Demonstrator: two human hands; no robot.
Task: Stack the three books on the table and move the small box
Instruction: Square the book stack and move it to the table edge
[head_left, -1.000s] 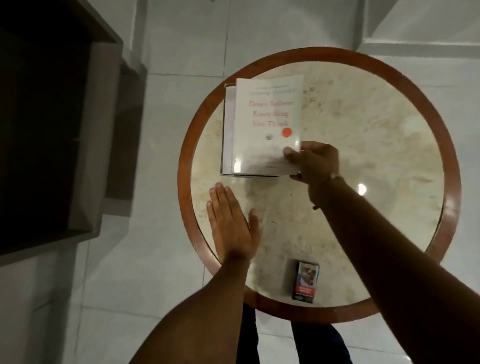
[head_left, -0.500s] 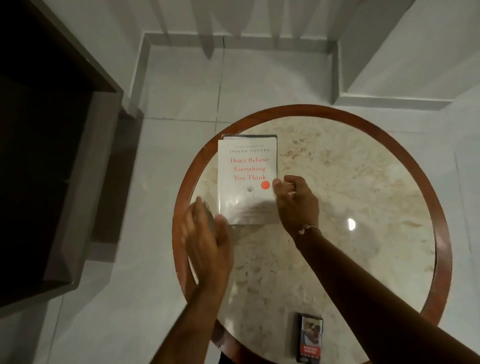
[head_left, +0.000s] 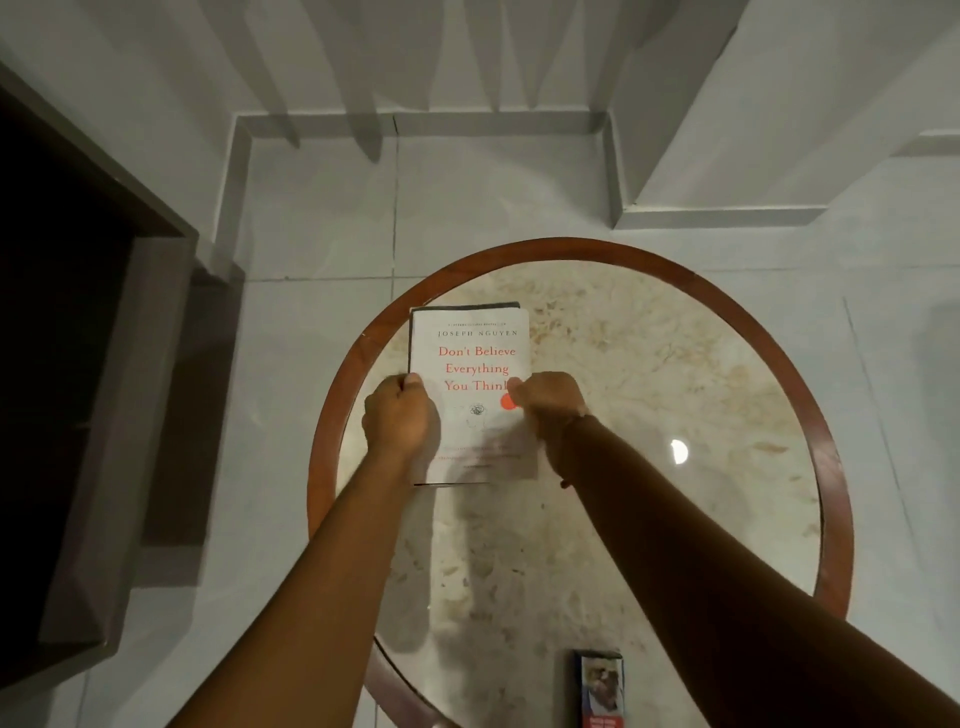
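Note:
A white book with red title lettering (head_left: 470, 358) lies on top of a book stack at the left of the round marble table (head_left: 649, 395). A dark edge of a lower book shows along its far side. My left hand (head_left: 397, 415) grips the stack's left edge and my right hand (head_left: 545, 405) grips its right edge, both with fingers curled. How many books lie underneath is hidden. The small box (head_left: 600, 688), dark with a picture and a red band, stands near the table's front edge, apart from both hands.
The table has a reddish wooden rim (head_left: 831, 467) and a bright light reflection (head_left: 678, 451) right of the stack. A dark wooden cabinet (head_left: 78, 415) stands at the left on the pale tiled floor. White walls and a skirting step lie beyond.
My left hand left the tabletop and closed on the stack's left edge. My right hand stayed at the right edge. The camera tilted up, so table and box sit lower in view.

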